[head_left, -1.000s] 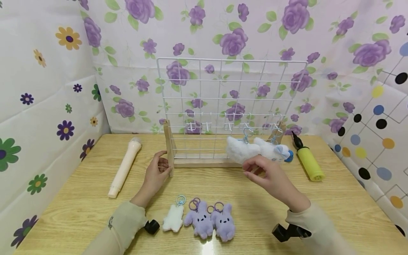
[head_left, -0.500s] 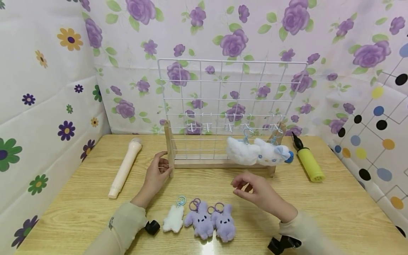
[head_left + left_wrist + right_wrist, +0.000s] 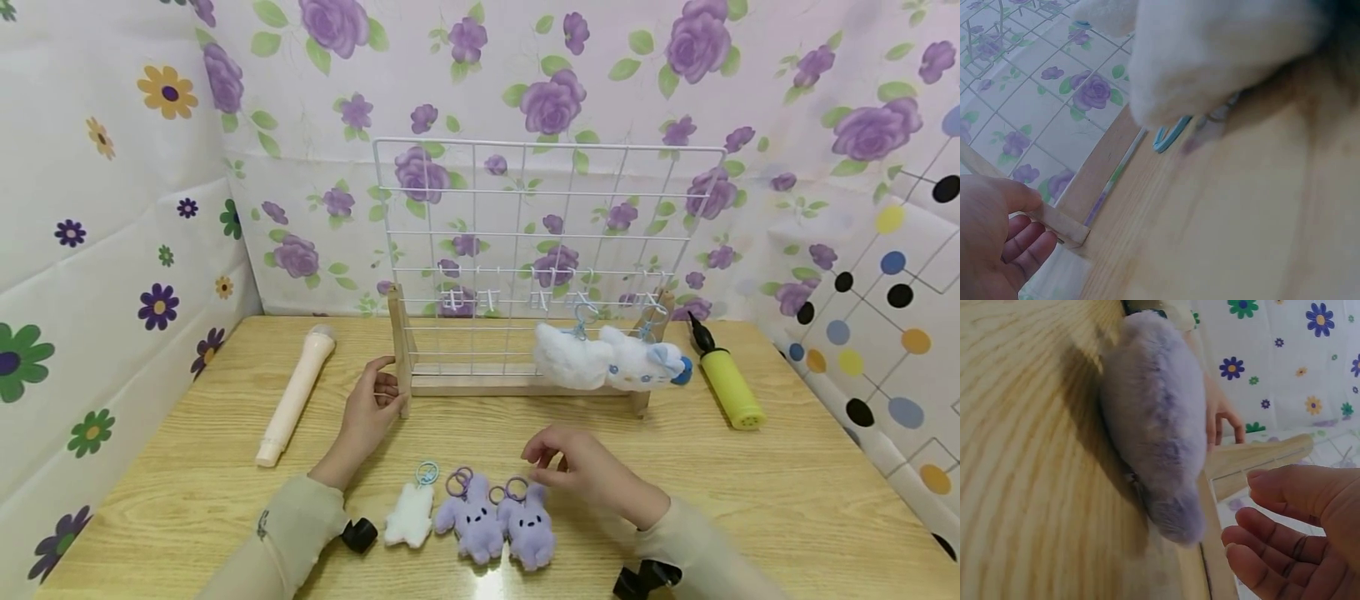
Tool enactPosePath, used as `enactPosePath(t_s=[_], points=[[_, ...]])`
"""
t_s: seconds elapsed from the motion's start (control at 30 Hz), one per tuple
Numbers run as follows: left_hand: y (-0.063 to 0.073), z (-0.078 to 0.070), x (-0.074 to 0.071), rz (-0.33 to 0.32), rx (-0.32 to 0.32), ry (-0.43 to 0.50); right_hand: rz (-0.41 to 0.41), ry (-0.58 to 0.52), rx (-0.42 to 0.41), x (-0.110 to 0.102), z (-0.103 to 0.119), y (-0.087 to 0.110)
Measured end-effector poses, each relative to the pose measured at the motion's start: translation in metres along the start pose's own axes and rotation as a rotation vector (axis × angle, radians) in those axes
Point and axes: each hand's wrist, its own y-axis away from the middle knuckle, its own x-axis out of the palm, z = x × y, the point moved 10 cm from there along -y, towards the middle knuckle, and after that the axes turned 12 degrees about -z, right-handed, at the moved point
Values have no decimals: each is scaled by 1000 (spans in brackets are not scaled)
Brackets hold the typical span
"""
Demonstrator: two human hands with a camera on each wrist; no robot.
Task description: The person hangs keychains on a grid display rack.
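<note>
My left hand (image 3: 369, 410) grips the left wooden leg (image 3: 400, 350) of a white wire grid rack (image 3: 517, 208), thumb on one side and fingers curled on the other. My right hand (image 3: 588, 471) hovers with loosely bent fingers and holds nothing; in the right wrist view a gap shows between it and a purple plush. Just below its fingertips lies a purple rabbit plush keychain (image 3: 531, 529) with a purple ring (image 3: 517, 487). Beside it are a second purple rabbit keychain (image 3: 480, 525) and a white plush keychain (image 3: 410, 517) with a blue ring.
Two white plush keychains (image 3: 573, 360) hang by blue rings from hooks at the rack's right. Several white hooks (image 3: 489, 300) sit along the grid. A cream microphone-shaped stick (image 3: 296, 396) lies left; a yellow hand pump (image 3: 727, 385) lies right. Patterned cloths surround the table (image 3: 757, 500).
My right hand has come down and left from the hanging white plushes to just above the right purple rabbit keychain. The left hand stays on the rack's leg.
</note>
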Motion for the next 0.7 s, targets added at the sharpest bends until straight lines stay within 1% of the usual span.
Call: enactPosePath(t_s=[0.13, 0.37, 0.57, 0.7], points=[[0, 0, 0, -2, 3, -1, 36, 25, 16, 9, -2, -1], [0, 1, 0, -5, -1, 5, 85, 46, 34, 20, -4, -4], [-1, 1, 1, -2, -4, 7, 115, 108, 47, 26, -7, -7], [-1, 0, 0, -1, 9, 7, 139, 146, 53, 29, -7, -8]])
